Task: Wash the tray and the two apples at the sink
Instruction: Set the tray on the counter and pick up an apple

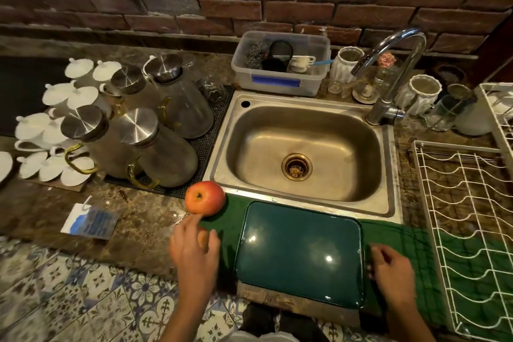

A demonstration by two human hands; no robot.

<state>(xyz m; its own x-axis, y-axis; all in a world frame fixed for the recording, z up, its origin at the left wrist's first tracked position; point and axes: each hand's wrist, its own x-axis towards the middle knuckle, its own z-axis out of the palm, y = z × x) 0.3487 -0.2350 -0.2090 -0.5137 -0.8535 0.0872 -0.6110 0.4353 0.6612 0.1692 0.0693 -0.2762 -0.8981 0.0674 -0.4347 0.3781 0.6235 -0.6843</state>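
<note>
A dark green tray (301, 253) lies flat on a green cloth (399, 241) at the counter's front edge, just before the steel sink (302, 119). A red-orange apple (205, 198) stands on the cloth's left end. My left hand (194, 255) is cupped over a second apple (203, 239), of which only an orange patch shows between thumb and fingers; my index fingertip reaches the first apple's underside. My right hand (390, 268) hovers beside the tray's right rim with fingers loosely curled and nothing in them.
The faucet (388, 64) arches over the sink's back right corner. Glass jugs (155, 144) and white lids crowd the left counter. A white wire rack (466, 219) stands at the right. A plastic tub (280, 64) of scrubbers sits behind the sink.
</note>
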